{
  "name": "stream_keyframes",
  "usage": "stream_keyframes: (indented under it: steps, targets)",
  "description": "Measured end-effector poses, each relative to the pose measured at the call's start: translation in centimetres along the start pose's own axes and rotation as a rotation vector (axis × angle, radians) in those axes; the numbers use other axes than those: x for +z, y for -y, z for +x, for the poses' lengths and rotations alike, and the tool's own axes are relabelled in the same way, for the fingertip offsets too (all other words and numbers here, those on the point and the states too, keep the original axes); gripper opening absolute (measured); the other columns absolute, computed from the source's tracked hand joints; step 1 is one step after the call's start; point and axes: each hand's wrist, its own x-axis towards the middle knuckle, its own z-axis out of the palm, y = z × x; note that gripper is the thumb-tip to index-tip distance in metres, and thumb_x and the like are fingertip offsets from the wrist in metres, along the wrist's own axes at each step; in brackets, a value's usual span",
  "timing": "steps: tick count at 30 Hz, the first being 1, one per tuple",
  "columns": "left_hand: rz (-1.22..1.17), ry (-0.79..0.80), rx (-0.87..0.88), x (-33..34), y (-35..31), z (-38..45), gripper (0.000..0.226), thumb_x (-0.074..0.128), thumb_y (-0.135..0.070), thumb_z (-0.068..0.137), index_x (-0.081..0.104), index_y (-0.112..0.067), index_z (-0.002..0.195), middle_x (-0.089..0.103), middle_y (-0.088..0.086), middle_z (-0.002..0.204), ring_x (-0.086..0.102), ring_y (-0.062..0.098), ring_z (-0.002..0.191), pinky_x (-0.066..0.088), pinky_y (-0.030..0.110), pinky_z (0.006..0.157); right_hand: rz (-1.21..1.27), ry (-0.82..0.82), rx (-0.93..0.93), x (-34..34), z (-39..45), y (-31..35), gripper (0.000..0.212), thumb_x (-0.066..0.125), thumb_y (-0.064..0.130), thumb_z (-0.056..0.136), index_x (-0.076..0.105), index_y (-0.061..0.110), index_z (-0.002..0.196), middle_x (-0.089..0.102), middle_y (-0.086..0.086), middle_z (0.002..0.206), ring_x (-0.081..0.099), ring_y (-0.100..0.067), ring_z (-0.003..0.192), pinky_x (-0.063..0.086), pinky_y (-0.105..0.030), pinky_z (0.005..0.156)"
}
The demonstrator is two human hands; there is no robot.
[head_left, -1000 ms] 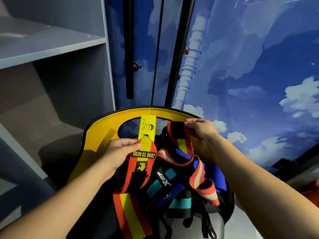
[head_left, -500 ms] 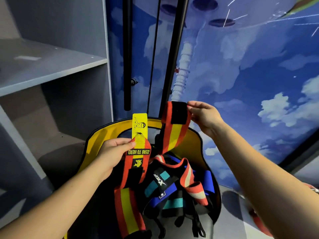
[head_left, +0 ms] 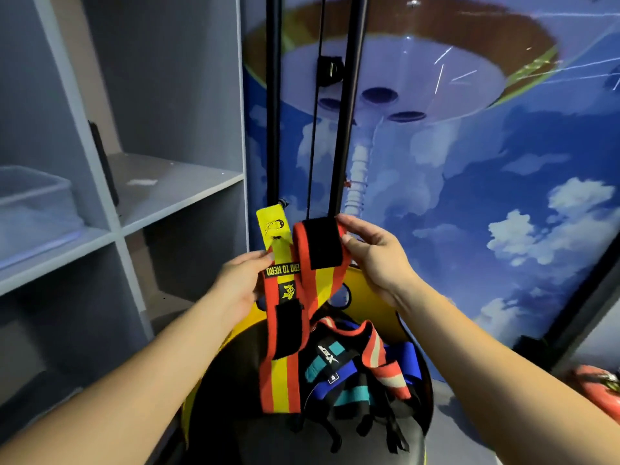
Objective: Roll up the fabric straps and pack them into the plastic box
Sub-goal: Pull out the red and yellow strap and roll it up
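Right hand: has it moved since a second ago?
Yes. The right hand has lifted the black-patched end of the red-and-yellow strap up off the strap pile, from level with the yellow seat back to above its rim.

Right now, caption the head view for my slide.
Both hands, left and right, hold up a red-yellow strap above the strap pile.

Both forearms are bare to the frame's lower edge, with no sleeve showing. The left hand [head_left: 240, 283] and right hand [head_left: 375, 260] wear no gloves, rings or watch.
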Motion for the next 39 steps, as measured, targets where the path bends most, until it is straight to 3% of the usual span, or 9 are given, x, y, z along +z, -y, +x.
stream_keyframes:
  steps: [4, 7, 12, 17, 21, 24, 29, 35, 39]
  targets:
    - [-0.046, 0.068, -0.003, -0.1, -2.3, -1.9, 0.017, 0.064, -0.013, 0.096, 0.062, -0.012, 0.113, 0.066, 0.008, 0.085, 0.064, 0.021, 0.068, 0.056, 0.027, 0.051, -0.135, 0.008, -0.014, 1.3, -2.8, 0.0, 0.037, 0.065, -0.005, 0.091, 0.075, 0.023, 0.113, 0.077, 0.003, 0.106, 0.067, -0.017, 0.1, 0.052, -0.025, 0.089]
    - [-0.008, 0.13, 0.02, -0.1, -3.7, -3.7, 0.014, 0.07, -0.013, 0.091, 0.067, -0.011, 0.104, 0.071, 0.005, 0.08, 0.067, 0.017, 0.062, 0.055, 0.024, 0.053, -0.173, -0.015, 0.005, 1.9, -4.5, -0.2, 0.034, 0.068, -0.006, 0.089, 0.076, 0.023, 0.104, 0.077, 0.005, 0.107, 0.07, -0.024, 0.101, 0.054, -0.036, 0.093]
    - [0.101, 0.141, 0.041, -0.2, -3.9, -5.7, 0.04, 0.083, -0.001, 0.073, 0.071, -0.002, 0.111, 0.077, 0.016, 0.1, 0.073, 0.031, 0.093, 0.057, 0.044, 0.092, -0.241, -0.016, -0.047, 2.2, -6.0, 0.7, 0.032, 0.071, -0.009, 0.085, 0.077, 0.022, 0.092, 0.077, 0.005, 0.101, 0.072, -0.011, 0.097, 0.055, -0.028, 0.097]
    - [0.11, 0.145, 0.003, 0.3, -3.9, -6.7, 0.037, 0.084, 0.0, 0.071, 0.074, -0.004, 0.106, 0.077, 0.018, 0.096, 0.075, 0.033, 0.085, 0.059, 0.042, 0.082, -0.242, 0.023, -0.053, 1.8, -7.2, 1.2, 0.028, 0.07, -0.013, 0.083, 0.075, 0.014, 0.089, 0.075, 0.004, 0.084, 0.068, -0.006, 0.077, 0.052, -0.016, 0.077]
    - [0.101, 0.118, 0.042, 1.1, -3.8, -7.5, 0.031, 0.079, 0.006, 0.075, 0.073, -0.002, 0.105, 0.076, 0.02, 0.097, 0.074, 0.034, 0.087, 0.06, 0.039, 0.078, -0.187, 0.026, 0.024, 0.8, -7.4, 0.9, 0.025, 0.063, -0.012, 0.086, 0.064, 0.013, 0.082, 0.067, -0.002, 0.075, 0.061, -0.014, 0.071, 0.048, -0.024, 0.071]
    - [0.143, 0.156, 0.096, 1.4, -4.0, -7.8, 0.031, 0.08, 0.004, 0.076, 0.073, -0.003, 0.105, 0.077, 0.015, 0.097, 0.074, 0.03, 0.088, 0.059, 0.035, 0.077, -0.041, -0.053, 0.252, 0.4, -7.3, 1.5, 0.01, 0.06, 0.017, 0.093, 0.058, 0.014, 0.083, 0.064, -0.006, 0.073, 0.059, -0.016, 0.063, 0.04, -0.031, 0.069]
    - [0.22, 0.239, 0.154, 2.3, -4.0, -8.4, 0.03, 0.08, 0.003, 0.076, 0.072, -0.007, 0.103, 0.078, 0.01, 0.096, 0.074, 0.019, 0.08, 0.056, 0.022, 0.062, -0.036, -0.061, 0.519, -0.6, -5.2, 2.7, 0.055, 0.053, 0.063, 0.092, 0.042, 0.021, 0.059, 0.043, 0.002, 0.051, 0.044, -0.012, 0.04, 0.024, -0.03, 0.053]
    - [0.189, 0.315, 0.151, 2.5, -4.1, -8.4, 0.026, 0.076, 0.004, 0.081, 0.072, -0.01, 0.102, 0.078, 0.007, 0.095, 0.074, 0.015, 0.079, 0.057, 0.023, 0.065, 0.075, -0.125, 0.439, -0.2, -2.4, 3.2, 0.009, 0.068, 0.019, 0.094, 0.065, 0.011, 0.091, 0.065, -0.004, 0.071, 0.058, -0.017, 0.063, 0.049, -0.029, 0.067]
    - [0.062, 0.221, 0.084, 1.3, -4.4, -7.5, 0.016, 0.071, 0.0, 0.086, 0.071, -0.01, 0.098, 0.074, 0.008, 0.089, 0.068, 0.021, 0.079, 0.055, 0.033, 0.071, 0.064, -0.088, 0.282, -0.8, -2.8, 4.1, 0.01, 0.063, 0.017, 0.097, 0.071, 0.012, 0.093, 0.07, -0.01, 0.086, 0.064, -0.019, 0.068, 0.05, -0.028, 0.062]
